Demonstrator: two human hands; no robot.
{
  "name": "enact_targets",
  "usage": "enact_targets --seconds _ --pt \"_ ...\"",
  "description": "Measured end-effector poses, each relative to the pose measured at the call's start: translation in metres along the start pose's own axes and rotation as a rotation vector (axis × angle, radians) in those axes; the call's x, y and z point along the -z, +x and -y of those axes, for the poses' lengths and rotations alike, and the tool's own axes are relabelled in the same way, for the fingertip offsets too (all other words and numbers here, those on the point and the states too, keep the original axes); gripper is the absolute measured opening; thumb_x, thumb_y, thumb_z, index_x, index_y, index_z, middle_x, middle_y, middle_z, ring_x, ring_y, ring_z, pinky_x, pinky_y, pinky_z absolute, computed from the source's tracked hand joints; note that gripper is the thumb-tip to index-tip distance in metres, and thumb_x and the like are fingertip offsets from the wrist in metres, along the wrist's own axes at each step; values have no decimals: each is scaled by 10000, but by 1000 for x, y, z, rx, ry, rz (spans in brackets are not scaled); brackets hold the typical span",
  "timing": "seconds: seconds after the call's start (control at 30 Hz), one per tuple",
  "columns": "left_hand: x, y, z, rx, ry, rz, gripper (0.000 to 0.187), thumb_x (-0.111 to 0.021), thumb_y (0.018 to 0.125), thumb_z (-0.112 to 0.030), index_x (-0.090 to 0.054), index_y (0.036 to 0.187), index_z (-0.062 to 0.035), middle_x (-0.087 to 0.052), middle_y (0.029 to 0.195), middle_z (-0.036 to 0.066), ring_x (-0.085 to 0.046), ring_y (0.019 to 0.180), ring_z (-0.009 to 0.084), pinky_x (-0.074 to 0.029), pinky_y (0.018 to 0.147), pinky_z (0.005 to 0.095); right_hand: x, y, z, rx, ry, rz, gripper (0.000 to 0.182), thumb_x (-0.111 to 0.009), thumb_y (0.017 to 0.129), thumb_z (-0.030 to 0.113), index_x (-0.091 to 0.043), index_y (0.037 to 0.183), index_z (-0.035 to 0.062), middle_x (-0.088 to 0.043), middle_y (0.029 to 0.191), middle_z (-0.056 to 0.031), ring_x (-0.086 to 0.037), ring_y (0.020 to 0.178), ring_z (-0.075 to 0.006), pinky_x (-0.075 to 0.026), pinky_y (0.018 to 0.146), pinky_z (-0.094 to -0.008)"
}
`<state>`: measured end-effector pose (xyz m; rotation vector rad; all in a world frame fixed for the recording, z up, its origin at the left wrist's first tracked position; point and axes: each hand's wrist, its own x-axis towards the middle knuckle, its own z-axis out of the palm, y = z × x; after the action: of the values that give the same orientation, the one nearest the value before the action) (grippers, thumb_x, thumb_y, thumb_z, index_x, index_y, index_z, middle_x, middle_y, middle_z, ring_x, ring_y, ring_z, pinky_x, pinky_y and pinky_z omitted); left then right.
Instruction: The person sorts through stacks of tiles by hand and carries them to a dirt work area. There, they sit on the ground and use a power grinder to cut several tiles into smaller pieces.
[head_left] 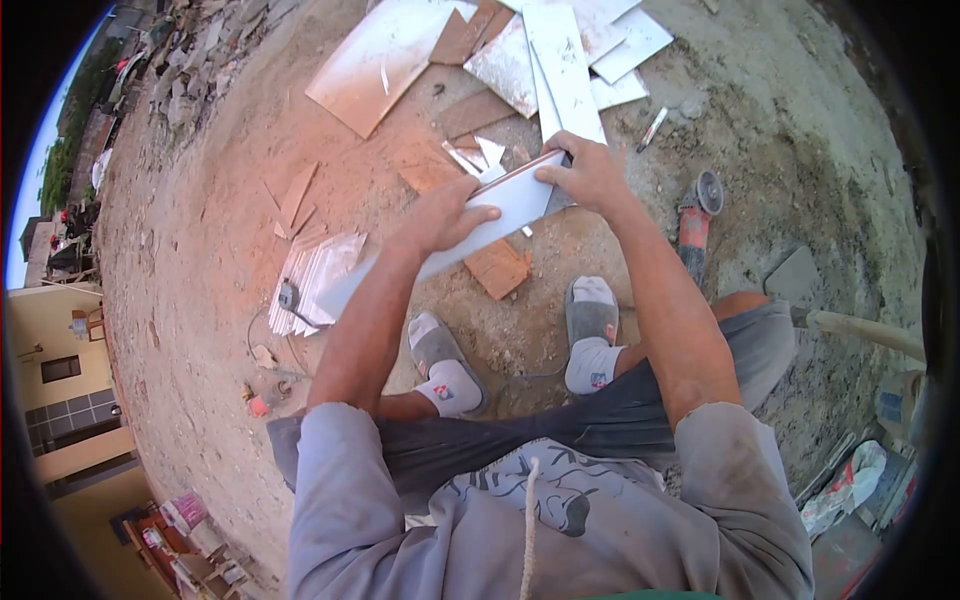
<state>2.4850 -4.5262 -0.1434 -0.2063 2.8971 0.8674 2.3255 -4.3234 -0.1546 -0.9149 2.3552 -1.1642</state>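
Observation:
Both my hands hold a long, narrow white tile strip point(512, 207) slantwise in front of me, above the ground. My left hand point(447, 214) is closed on its upper edge around the middle, thumb lying on the white face. At the far right end my right hand point(592, 178) grips the strip, thumb on top and fingers curled behind. A reddish-brown edge shows along its upper side. Below its lower left end lies a fanned pile of thin tile strips point(320, 268). Brown broken tile pieces point(497, 268) lie beneath the strip.
Large white tiles point(385, 62) and long offcuts point(566, 70) lie on the dirt ahead. An angle grinder point(693, 228) rests on the right, near a marker point(652, 130). A dark cord connector point(289, 295) sits on the strip pile. My sandalled feet point(592, 320) are close below.

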Motion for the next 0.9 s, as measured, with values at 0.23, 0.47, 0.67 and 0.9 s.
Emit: enact_targets --seconds 0.23,0.47,0.67,0.9 --pt "-6 -5 -46 -15 -275 -322 466 -663 888 -439 -594 994 10 -651 912 260 -643 881 418 -484 759 473 59 15 75 201 -58 -83 458 -766 734 223 -606 1145 99 -696 982 -160 -669 925 -302 -522 832 -401" --pt "20 2 -67 -29 -349 -419 463 -672 885 -445 -591 973 2 -656 829 230 -654 807 397 -485 711 461 74 23 103 260 -112 -216 555 -753 786 231 -561 1280 64 -672 1144 -184 -654 1070 -314 -513 923 -404" --pt "27 1 -50 -12 -472 -766 483 -639 911 -419 -591 1020 50 -671 898 249 -668 833 372 -502 748 445 1 -13 73 193 85 -547 736 -724 853 391 -443 1374 -47 -577 1292 -239 -583 1183 -329 -454 998 -410" --pt "2 6 11 152 -884 -1004 462 -609 948 -349 -592 1082 93 -676 995 201 -660 903 280 -503 797 397 -92 -85 57 -68 442 58 633 -566 938 433 -492 1380 -14 -604 1269 -255 -584 1196 -341 -430 1013 -397"
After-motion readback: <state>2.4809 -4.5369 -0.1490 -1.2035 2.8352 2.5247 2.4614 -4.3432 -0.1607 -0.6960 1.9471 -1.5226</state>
